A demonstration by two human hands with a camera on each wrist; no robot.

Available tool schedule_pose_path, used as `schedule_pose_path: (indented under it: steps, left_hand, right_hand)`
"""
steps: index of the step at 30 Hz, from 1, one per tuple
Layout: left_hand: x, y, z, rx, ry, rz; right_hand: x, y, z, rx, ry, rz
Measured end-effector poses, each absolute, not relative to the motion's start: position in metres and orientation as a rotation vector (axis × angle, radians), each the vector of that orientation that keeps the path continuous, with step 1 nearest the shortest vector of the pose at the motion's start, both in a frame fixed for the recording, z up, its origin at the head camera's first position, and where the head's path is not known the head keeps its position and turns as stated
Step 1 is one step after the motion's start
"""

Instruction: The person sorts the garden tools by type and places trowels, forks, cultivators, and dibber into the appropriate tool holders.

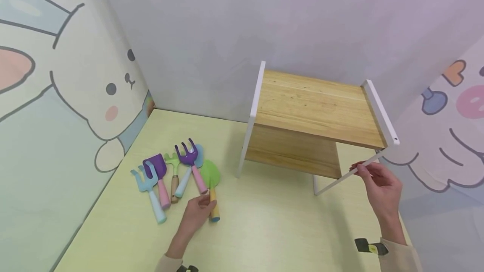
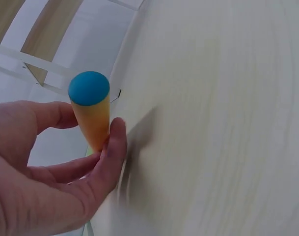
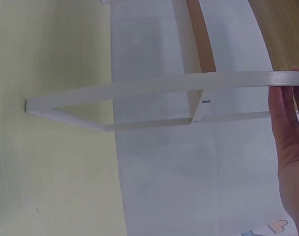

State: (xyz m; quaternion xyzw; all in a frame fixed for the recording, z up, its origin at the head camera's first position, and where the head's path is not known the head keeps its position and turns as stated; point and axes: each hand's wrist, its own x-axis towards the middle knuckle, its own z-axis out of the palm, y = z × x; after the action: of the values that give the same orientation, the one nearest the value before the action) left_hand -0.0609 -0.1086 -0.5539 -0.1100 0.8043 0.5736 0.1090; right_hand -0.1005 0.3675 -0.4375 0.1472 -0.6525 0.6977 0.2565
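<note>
My left hand (image 1: 194, 217) pinches the yellow handle of a green-bladed hand trowel (image 1: 210, 173) between thumb and fingers. In the left wrist view the handle's blue end cap (image 2: 89, 88) points toward the camera, and a shadow falls on the surface beside it. My right hand (image 1: 383, 190) grips the white front leg of a two-tier wooden shelf (image 1: 314, 106). Seen from the right wrist, the fingers (image 3: 279, 110) bend around that white leg (image 3: 154, 87) close to the upper board. The shelf stands on the table, right of the trowel.
Left of the trowel lie a purple hand fork (image 1: 188, 156) with a pink handle, overlapping a blue trowel (image 1: 183, 184), a green rake (image 1: 174, 160), a purple shovel (image 1: 156, 165) and a light blue fork (image 1: 145, 179). Cartoon-printed walls (image 1: 87, 74) border the pale yellow table (image 1: 272, 226).
</note>
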Motion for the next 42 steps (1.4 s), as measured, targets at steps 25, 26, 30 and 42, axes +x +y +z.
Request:
schedule_pose_path:
  steps: [25, 26, 30, 42]
  left_hand:
    - [-0.059, -0.11, -0.529, -0.361, 2.034, 2.081]
    - [-0.059, -0.11, -0.527, -0.349, 2.04, 2.085]
    - [-0.059, -0.11, -0.524, -0.34, 2.032, 2.118]
    - [-0.057, -0.111, -0.502, -0.322, 2.053, 2.14]
  right_hand:
    - [-0.1, 0.37, -0.436, 0.47, -1.787, 1.897]
    - [-0.1, 0.371, -0.435, 0.466, -1.794, 1.89]
    - [-0.1, 0.371, -0.434, 0.43, -1.814, 1.885]
    - [-0.101, 0.369, -0.433, 0.489, -1.767, 1.928]
